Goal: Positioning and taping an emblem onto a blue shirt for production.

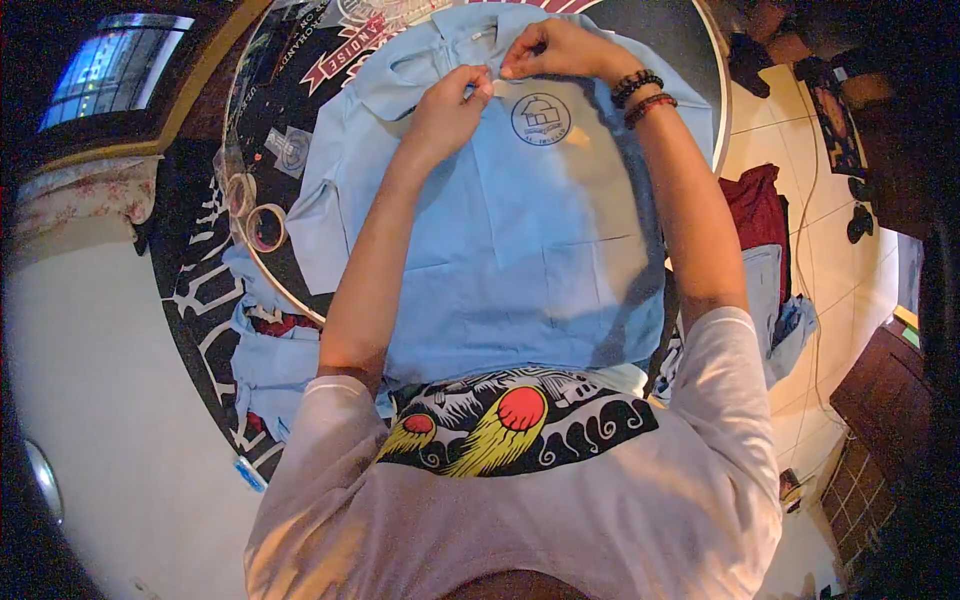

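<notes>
A light blue collared shirt lies front side up before me, its collar pointing away. A round dark emblem with a house drawing is printed on its chest. At the top of the front opening, my left hand pinches the fabric between thumb and fingers. Just across from it, my right hand has thumb and fingertips together on the other side of the opening, below the collar. Beaded bracelets circle the right wrist. Whatever small part lies between the fingertips is hidden.
Under the shirt is a dark table bearing printed designs and a pale curved rim. Two tape rolls sit at its left edge. Folded blue garments lie at lower left. Maroon and grey clothes are to the right, near a cable on the tiled floor.
</notes>
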Available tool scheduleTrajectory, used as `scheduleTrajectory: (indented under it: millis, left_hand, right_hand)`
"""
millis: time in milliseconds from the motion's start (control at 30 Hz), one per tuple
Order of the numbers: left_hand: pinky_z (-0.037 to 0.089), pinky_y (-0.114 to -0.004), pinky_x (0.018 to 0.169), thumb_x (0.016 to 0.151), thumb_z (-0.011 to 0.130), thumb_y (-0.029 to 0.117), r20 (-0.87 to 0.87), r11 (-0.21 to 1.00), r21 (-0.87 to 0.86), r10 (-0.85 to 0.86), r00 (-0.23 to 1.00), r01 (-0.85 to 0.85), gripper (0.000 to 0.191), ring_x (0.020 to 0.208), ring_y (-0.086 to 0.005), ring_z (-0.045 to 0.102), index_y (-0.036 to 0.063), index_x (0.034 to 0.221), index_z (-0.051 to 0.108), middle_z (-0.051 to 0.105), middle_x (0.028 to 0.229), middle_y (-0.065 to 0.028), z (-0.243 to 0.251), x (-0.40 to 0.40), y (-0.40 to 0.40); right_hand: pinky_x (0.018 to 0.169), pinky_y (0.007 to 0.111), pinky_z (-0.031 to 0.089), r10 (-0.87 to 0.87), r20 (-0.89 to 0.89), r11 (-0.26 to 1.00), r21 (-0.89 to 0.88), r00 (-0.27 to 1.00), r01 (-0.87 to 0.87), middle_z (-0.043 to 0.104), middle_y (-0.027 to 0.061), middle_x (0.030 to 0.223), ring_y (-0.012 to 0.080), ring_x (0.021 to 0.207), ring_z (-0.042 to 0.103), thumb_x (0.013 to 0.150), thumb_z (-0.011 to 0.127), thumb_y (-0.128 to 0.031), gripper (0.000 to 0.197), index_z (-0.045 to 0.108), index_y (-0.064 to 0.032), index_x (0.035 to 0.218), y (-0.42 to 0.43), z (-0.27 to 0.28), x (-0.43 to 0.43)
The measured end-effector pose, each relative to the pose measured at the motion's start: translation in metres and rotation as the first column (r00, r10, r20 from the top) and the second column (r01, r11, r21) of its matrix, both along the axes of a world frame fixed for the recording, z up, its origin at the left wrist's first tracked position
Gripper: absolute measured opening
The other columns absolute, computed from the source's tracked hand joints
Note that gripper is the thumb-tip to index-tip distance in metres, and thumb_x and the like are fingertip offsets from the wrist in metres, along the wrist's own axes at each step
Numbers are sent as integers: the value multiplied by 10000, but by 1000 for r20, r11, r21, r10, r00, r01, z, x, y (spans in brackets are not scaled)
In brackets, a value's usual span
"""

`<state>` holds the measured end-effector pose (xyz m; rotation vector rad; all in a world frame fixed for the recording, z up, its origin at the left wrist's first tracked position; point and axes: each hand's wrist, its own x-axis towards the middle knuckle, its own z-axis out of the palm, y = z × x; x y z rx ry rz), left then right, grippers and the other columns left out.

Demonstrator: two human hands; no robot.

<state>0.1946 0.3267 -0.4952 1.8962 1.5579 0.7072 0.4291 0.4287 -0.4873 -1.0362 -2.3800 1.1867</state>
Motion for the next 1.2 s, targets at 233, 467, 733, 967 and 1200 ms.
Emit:
scheduleTrajectory:
  millis: [233,467,733,967,1200]
  left_hand:
    - [543,-326,781,1084,639,328,7,995,-96,-14,1000,15,390,813,-125,613,75,1379,668,695,950,-41,-5,-4,3]
    - [557,-359,832,1051,674,317,-96,1000,3,-17,995,18,308,876,-171,670,50,1197,721,735,968,-74,9,-2,0]
    - [567,-406,858,1014,686,401,-245,978,-210,-46,968,-6,371,933,-264,728,49,1106,755,773,1005,-145,13,9,-5]
    - [577,-444,843,991,701,423,-247,987,-157,-13,969,-26,396,910,-323,746,40,1072,756,775,976,-170,-4,4,-3]
    - [585,-462,855,966,725,427,-308,988,-142,17,951,-64,390,937,-345,756,45,1038,755,778,984,-181,-3,15,-3]
  right_hand:
    - [908,340,562,95,-69,994,65,993,-90,768,92,1052,197,990,717,882,858,-297,285,837,-55,1030,4,-14,-2]
    - [854,337,573,22,-82,1000,18,996,-21,801,78,984,183,904,734,873,844,-312,295,836,-63,1030,14,-35,-5]
    - [843,337,571,33,-124,998,48,992,-27,805,73,965,173,881,732,885,827,-324,305,828,-61,1040,9,-22,-3]
    - [831,337,569,44,-166,997,73,985,-32,810,67,947,163,858,730,898,809,-336,317,820,-58,1051,4,-13,-1]
    - [819,340,563,-59,-58,987,147,997,67,797,58,911,147,838,707,900,802,-333,311,815,-53,1035,14,-38,-2]
